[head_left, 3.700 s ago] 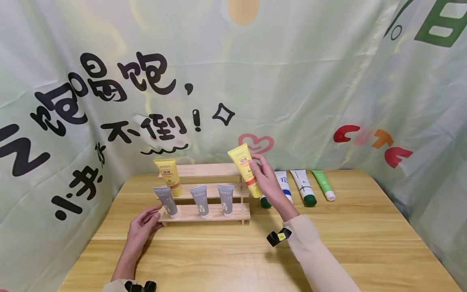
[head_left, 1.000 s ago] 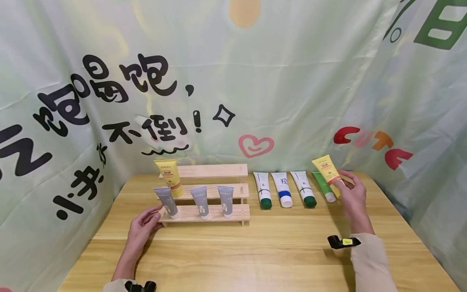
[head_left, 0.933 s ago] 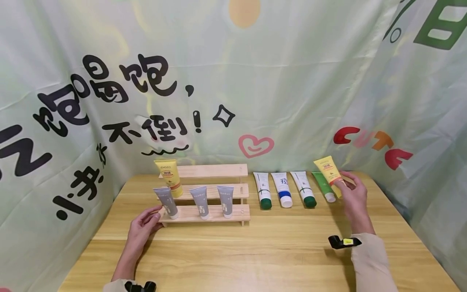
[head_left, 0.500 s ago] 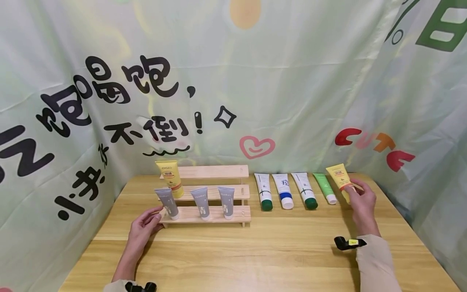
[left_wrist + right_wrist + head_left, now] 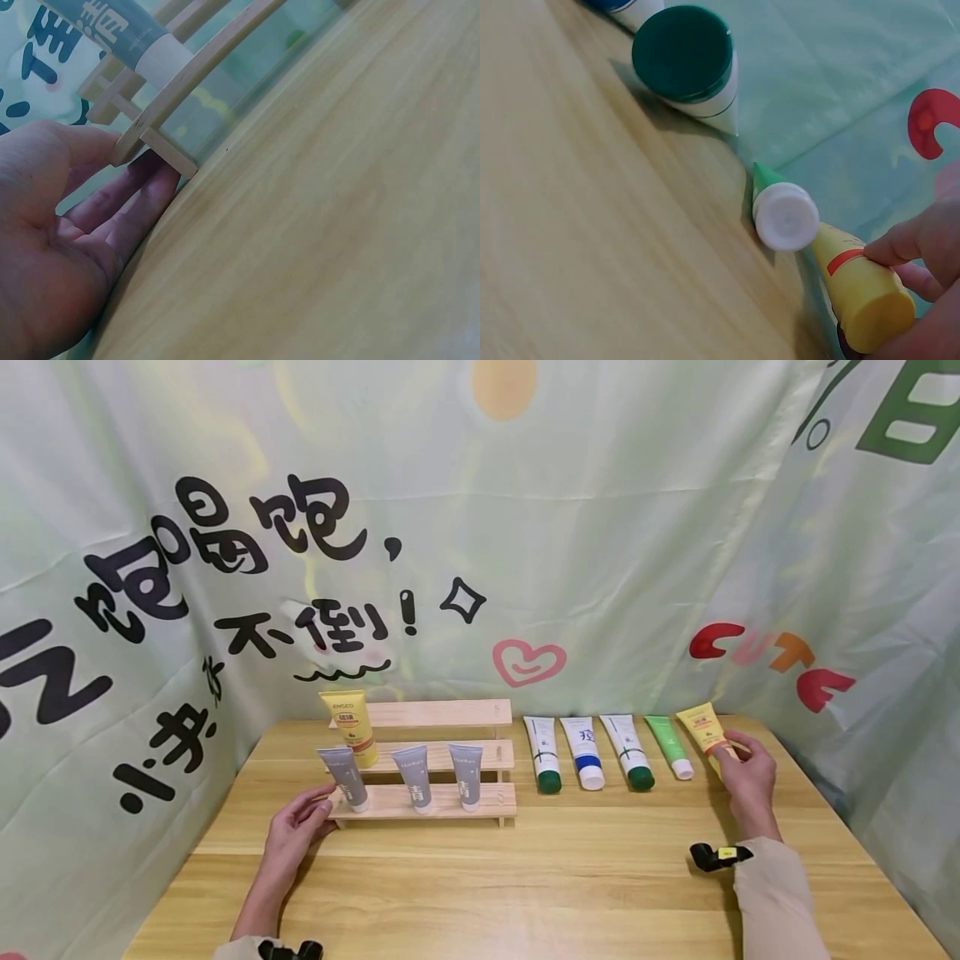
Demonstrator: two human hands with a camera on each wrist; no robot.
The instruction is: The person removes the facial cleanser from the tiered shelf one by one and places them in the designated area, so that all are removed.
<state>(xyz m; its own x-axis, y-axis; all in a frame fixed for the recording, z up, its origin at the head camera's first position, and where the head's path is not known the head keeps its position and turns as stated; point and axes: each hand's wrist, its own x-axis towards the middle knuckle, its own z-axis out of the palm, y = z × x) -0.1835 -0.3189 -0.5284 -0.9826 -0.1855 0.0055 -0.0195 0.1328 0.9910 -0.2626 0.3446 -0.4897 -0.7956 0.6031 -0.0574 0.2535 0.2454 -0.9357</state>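
Note:
My right hand [image 5: 752,777] pinches a yellow squeeze tube [image 5: 702,727] near its cap end. The tube lies at the right end of the row of tubes, close to a green tube [image 5: 669,747]. In the right wrist view, thumb and fingers sit around the yellow tube [image 5: 862,292], beside the green tube's white cap [image 5: 786,217]. My left hand [image 5: 294,831] holds the left end of a tiered wooden rack [image 5: 442,810]; in the left wrist view its fingers [image 5: 154,184] reach behind the short leg. Three grey tubes [image 5: 409,777] stand on the lowest step, and another yellow tube [image 5: 349,727] on the middle one.
Left of the green tube lie a white tube with a green cap [image 5: 542,754], a white-and-blue tube [image 5: 582,753] and another green-capped white tube [image 5: 627,752]. A printed cloth [image 5: 615,543] hangs behind the wooden table [image 5: 480,893].
My right hand has carried the yellow tube from above the rack to the right, past the green tube, and lowered it toward the table. The left hand has stayed at the rack.

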